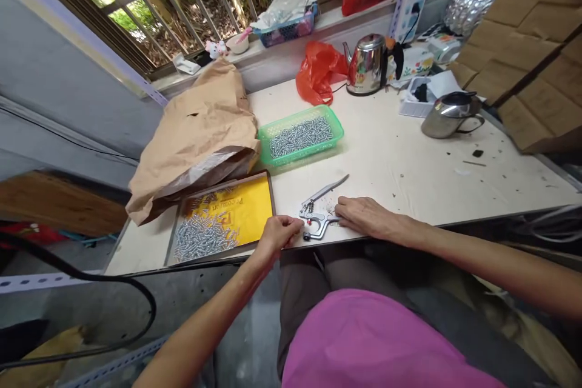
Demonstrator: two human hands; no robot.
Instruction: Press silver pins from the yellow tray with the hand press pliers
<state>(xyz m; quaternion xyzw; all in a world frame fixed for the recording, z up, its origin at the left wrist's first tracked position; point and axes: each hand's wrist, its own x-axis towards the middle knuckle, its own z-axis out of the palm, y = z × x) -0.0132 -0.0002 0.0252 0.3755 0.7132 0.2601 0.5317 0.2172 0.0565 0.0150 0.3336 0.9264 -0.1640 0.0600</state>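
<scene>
A pair of snap pliers [318,222] lies on the table near its front edge, one silver handle raised away from the other. My right hand [364,215] is closed around the end of the lower handle. Just left of the jaws, my left hand [280,232] is pinched, fingertips together; whatever is between them is too small to make out. A tray [271,194] with a yellow bottom stands to the left, holding many small silver metal pieces [202,239]. Behind the pliers, a green plastic basket [334,115] contains more small silver metal pieces [302,136].
A large brown paper bag [200,115] leans over the tray's back edge. Toward the back stand a red plastic bag [318,70], a kettle [368,63] and a steel pitcher [450,115]. Cardboard [522,42] rises at the right. Dark scraps [477,153] lie on the table.
</scene>
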